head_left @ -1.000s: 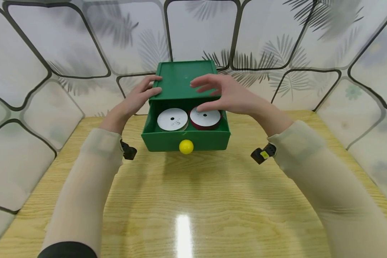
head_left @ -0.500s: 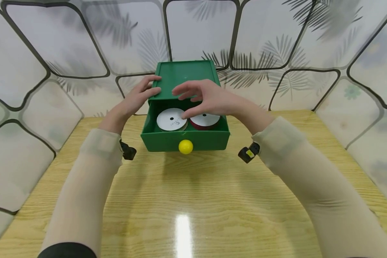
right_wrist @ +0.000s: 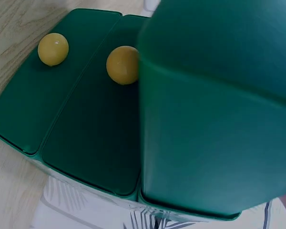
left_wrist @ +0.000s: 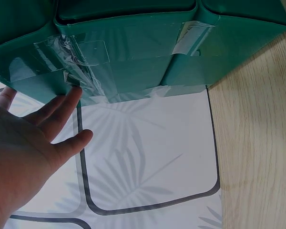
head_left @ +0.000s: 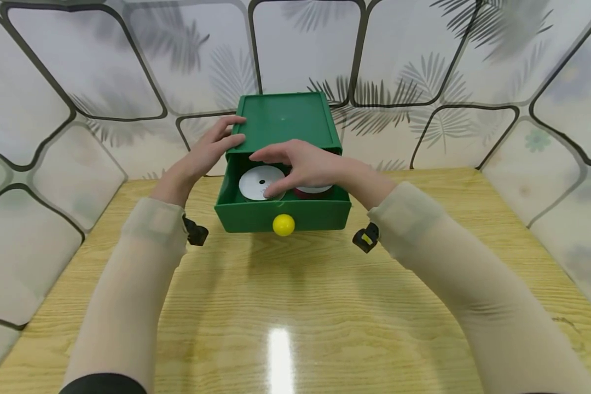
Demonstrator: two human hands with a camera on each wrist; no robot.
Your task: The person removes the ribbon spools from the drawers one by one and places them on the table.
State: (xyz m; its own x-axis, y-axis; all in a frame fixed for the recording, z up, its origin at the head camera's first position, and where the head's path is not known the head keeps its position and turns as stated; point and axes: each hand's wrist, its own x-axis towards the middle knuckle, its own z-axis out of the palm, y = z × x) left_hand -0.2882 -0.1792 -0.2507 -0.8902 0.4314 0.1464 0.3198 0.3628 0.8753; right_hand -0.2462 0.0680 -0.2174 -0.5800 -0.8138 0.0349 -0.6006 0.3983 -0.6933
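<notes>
A green drawer cabinet (head_left: 285,123) stands at the back of the table with its top drawer (head_left: 241,216) pulled out. Inside lie two spools side by side: a white-faced spool (head_left: 251,178) on the left and a ribbon spool (head_left: 311,192) with a dark red edge on the right. My right hand (head_left: 310,167) reaches over the drawer, thumb and fingers spread across the left spool; whether they touch it I cannot tell. It partly covers the right spool. With extended fingers, my left hand (head_left: 208,146) touches the cabinet's left side, also seen in the left wrist view.
The drawer front has a yellow knob (head_left: 283,225). Two lower drawers show yellow knobs (right_wrist: 123,65) in the right wrist view. Clear tape (left_wrist: 81,67) runs over the cabinet's side. Patterned panels (head_left: 305,49) rise behind and beside the wooden table (head_left: 216,328).
My right hand has moved left and down, from above the right spool to over the left one. My left hand stays on the cabinet's side.
</notes>
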